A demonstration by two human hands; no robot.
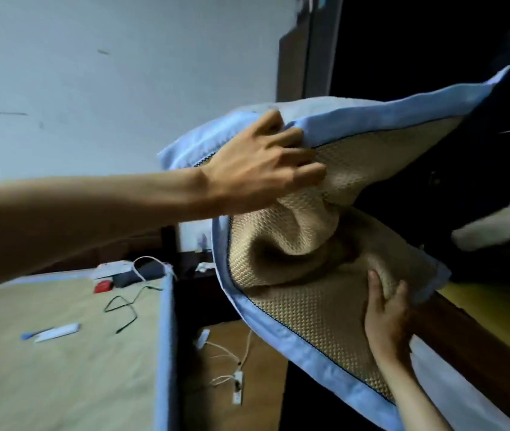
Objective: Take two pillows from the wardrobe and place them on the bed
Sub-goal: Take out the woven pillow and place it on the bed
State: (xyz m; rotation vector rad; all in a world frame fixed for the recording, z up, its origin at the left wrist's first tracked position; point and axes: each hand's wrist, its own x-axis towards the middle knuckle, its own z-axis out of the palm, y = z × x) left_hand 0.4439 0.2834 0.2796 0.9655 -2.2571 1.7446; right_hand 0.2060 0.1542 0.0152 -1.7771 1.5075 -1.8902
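Two pillows with tan woven faces and light blue borders are held in the air at the right, in front of the dark open wardrobe (434, 42). The upper pillow (381, 150) lies tilted, and my left hand (263, 169) grips its left edge. The lower pillow (294, 293) hangs below it, bunched at the middle, and my right hand (386, 318) pinches its woven face from underneath. The bed (61, 368), covered with a greenish mat edged in blue, lies at the lower left.
On the bed lie a black cable (123, 309), a white remote (58, 332), a red item (103, 286) and a white box (113, 269). White chargers and cords (232, 368) trail on the brown floor beside the bed. A dark wooden edge (465, 337) runs under the pillows.
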